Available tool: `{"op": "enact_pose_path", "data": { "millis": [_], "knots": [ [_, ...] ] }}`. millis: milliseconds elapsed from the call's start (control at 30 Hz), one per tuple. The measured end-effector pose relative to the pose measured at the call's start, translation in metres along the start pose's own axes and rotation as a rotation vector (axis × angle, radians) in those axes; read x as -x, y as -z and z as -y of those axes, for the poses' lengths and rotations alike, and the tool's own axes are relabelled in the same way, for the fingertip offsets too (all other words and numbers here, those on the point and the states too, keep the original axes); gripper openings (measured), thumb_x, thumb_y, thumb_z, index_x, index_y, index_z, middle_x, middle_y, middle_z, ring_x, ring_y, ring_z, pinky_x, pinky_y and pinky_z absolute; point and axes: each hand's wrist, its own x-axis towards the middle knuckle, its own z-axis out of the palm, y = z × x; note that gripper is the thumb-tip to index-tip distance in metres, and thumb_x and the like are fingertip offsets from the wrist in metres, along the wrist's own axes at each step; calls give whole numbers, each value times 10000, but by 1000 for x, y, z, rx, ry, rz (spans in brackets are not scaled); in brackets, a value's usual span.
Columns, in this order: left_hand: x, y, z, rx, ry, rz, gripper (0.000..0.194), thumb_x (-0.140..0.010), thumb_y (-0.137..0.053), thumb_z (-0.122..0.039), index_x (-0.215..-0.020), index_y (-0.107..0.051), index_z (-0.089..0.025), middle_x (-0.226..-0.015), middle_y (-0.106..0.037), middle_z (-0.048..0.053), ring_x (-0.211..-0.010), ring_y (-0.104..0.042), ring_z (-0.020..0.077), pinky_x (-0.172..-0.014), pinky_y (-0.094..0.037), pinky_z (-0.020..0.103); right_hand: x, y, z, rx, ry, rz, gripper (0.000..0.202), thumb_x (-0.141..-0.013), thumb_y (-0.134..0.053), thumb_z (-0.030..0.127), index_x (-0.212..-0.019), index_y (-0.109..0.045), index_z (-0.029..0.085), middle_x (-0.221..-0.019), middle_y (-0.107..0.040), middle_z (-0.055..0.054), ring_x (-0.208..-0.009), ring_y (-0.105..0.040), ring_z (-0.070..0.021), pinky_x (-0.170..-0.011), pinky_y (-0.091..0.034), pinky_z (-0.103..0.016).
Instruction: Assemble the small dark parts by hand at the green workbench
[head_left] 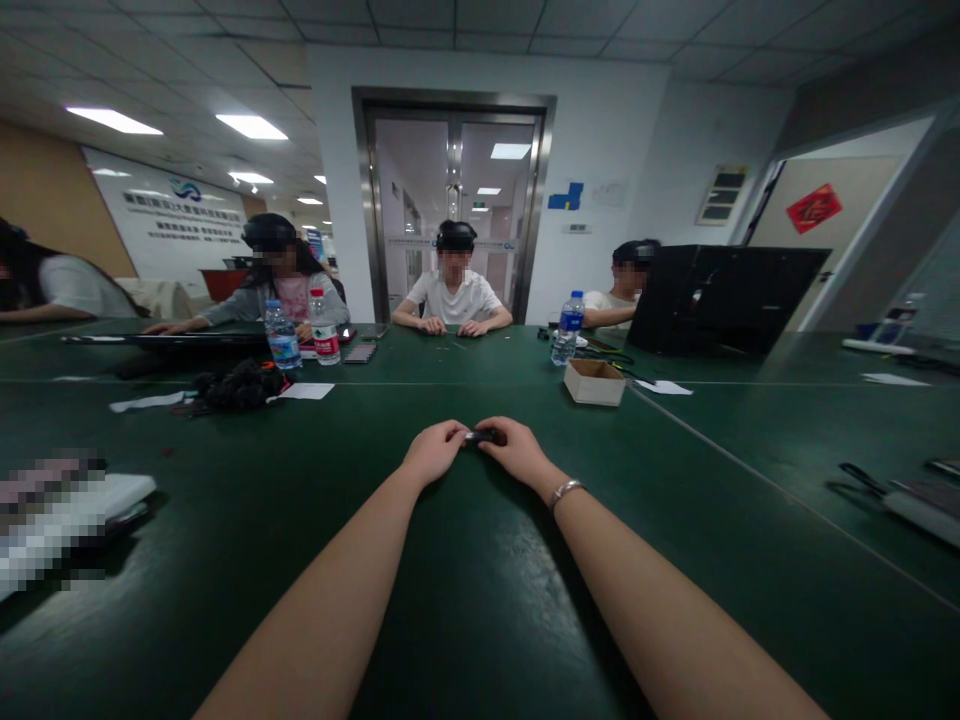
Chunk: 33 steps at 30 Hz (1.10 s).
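A small dark stick-like object with a silvery end (478, 437) lies between my hands, just over the green table (465, 560). My left hand (435, 450) pinches its silvery left end between thumb and fingers. At the dark right end, my right hand (517, 450) is closed round it, and the fingers cover part of it. The object is too small to tell its exact kind. A metal bracelet (564, 494) circles my right wrist.
Beyond my right hand stands an open cardboard box (595, 383), with a water bottle (568, 328) behind it. A tangled black bundle (236, 386) lies on the left. Across the table sits a person in white (452, 295); a black monitor (724, 300) stands at the right.
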Motion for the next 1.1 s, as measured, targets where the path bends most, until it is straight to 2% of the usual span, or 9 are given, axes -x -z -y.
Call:
{"op": "enact_pose_path", "data": {
  "millis": [267, 467, 600, 833, 1100],
  "knots": [
    [1, 1, -2, 0, -8, 9, 332, -877, -385, -408, -932, -661, -231, -912, -689, 26, -835, -606, 182, -733, -423, 271, 0, 0, 1, 10, 9, 2, 258, -729, -643, 144, -983, -668, 178, -943, -665, -36, -804, -583, -134, -763, -466, -282],
    [1, 1, -1, -62, -3, -10, 379, -892, -343, -426, -791, -637, -209, -820, -672, 27, -746, -587, 177, -687, -403, 272, 1, 0, 0, 22, 38, -6, 260, -723, -648, 138, -976, -670, 193, -929, -658, -26, -789, -573, -130, -758, -464, -283],
    [1, 2, -3, -64, -2, -5, 392, -892, -336, -444, -808, -636, -205, -822, -671, 34, -733, -584, 175, -654, -387, 269, 0, -1, -1, 8, 49, -17, 255, -724, -645, 146, -973, -670, 195, -922, -658, -27, -768, -574, -125, -747, -470, -283],
    [2, 2, -5, -50, -8, -14, 366, -884, -357, -418, -813, -643, -201, -834, -682, 36, -744, -587, 172, -658, -386, 267, 0, -1, 1, 5, 55, -23, 256, -721, -637, 129, -966, -668, 193, -930, -657, -28, -776, -578, -126, -751, -473, -280],
    [-3, -1, 2, -35, 24, -56, 457, -878, -338, -501, -708, -630, -194, -766, -678, 35, -703, -593, 175, -662, -392, 271, 0, -1, 1, 2, 74, -37, 256, -727, -648, 160, -979, -662, 198, -934, -652, -23, -754, -570, -121, -740, -469, -277]
  ]
}}
